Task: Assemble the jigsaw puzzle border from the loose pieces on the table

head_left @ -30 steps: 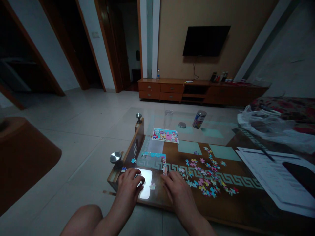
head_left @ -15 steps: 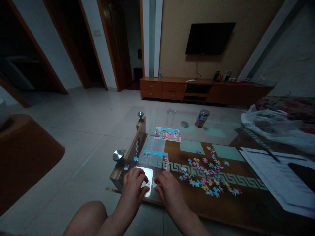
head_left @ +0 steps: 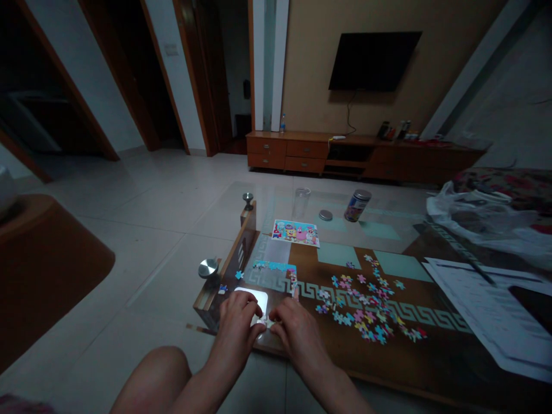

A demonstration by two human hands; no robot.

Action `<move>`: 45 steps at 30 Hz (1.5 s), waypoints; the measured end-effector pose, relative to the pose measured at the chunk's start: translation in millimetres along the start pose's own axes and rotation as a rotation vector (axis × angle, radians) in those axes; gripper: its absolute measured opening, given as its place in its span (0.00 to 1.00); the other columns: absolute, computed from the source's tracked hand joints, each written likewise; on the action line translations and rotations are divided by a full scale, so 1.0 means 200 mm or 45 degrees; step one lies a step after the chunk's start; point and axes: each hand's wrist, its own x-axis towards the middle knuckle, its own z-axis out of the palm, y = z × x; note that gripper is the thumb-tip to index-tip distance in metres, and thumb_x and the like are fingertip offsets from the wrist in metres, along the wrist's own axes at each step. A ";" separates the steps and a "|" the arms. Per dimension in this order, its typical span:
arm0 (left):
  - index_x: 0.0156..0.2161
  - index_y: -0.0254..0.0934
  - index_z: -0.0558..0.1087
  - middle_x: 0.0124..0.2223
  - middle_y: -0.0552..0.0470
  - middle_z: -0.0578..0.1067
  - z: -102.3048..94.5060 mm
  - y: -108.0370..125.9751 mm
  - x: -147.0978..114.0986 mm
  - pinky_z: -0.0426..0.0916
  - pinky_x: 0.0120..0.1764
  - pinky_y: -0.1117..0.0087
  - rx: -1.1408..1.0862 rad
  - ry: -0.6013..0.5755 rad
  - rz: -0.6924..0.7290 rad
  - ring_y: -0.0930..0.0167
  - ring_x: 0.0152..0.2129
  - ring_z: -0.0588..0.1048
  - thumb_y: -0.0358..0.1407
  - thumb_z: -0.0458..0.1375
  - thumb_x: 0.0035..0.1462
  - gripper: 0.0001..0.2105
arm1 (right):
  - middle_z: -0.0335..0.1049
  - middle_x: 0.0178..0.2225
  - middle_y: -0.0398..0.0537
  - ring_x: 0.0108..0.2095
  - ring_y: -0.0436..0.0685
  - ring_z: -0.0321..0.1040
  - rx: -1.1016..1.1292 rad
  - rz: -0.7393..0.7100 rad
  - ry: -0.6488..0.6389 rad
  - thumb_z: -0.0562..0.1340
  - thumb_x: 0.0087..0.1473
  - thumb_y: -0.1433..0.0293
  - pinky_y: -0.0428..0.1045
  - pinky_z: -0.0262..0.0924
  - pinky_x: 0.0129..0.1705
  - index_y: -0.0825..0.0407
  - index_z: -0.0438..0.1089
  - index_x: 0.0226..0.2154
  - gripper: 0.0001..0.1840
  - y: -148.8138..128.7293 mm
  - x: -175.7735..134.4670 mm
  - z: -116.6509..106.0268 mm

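Clear jar (head_left: 302,202) nr silver lid (head_left: 325,215); printed tin (head_left: 357,207) capped, contents hidden, its label (head_left: 355,210) too small to read. L hand (head_left: 239,319) & R hand (head_left: 296,325) pinch jigsaw pcs (head_left: 269,323), can't tell if joined, nr edge of table (head_left: 328,345); loose pcs (head_left: 370,300) to R.

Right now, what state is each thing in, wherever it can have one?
Left hand: pinching at a pale puzzle piece
Right hand: fingers bent together beside that piece; exact grip too small to tell
Joined strip: partly assembled, bent at a corner
Loose pieces: scattered
Picture card: flat, face up
Tin: upright, lid on
Round lid: flat
Glass: upright
Television: screen dark
Plastic bag: crumpled
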 end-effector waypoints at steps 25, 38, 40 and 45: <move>0.33 0.38 0.72 0.39 0.51 0.73 -0.04 0.02 -0.02 0.60 0.42 0.61 0.028 -0.051 -0.069 0.62 0.41 0.68 0.19 0.56 0.47 0.12 | 0.72 0.35 0.46 0.38 0.56 0.68 -0.012 0.011 0.008 0.62 0.49 0.81 0.48 0.58 0.39 0.51 0.73 0.33 0.10 -0.01 0.01 -0.01; 0.31 0.38 0.72 0.37 0.52 0.73 -0.03 0.01 0.00 0.60 0.41 0.61 -0.023 -0.034 -0.067 0.62 0.40 0.69 0.19 0.57 0.47 0.11 | 0.74 0.34 0.45 0.37 0.54 0.70 -0.017 0.010 -0.037 0.63 0.50 0.78 0.46 0.58 0.39 0.51 0.75 0.31 0.08 0.00 0.03 -0.02; 0.30 0.38 0.72 0.37 0.52 0.73 -0.03 0.01 0.00 0.60 0.40 0.62 -0.016 -0.038 -0.062 0.63 0.40 0.69 0.19 0.58 0.46 0.11 | 0.74 0.34 0.46 0.38 0.54 0.70 -0.023 0.006 -0.045 0.63 0.50 0.79 0.46 0.58 0.39 0.51 0.75 0.31 0.08 0.00 0.04 -0.03; 0.28 0.39 0.72 0.36 0.53 0.74 -0.03 0.02 0.01 0.60 0.40 0.62 0.004 -0.042 -0.077 0.63 0.39 0.70 0.19 0.58 0.44 0.11 | 0.74 0.34 0.46 0.38 0.55 0.70 -0.043 0.006 -0.062 0.63 0.49 0.79 0.46 0.58 0.40 0.51 0.75 0.30 0.08 -0.01 0.05 -0.02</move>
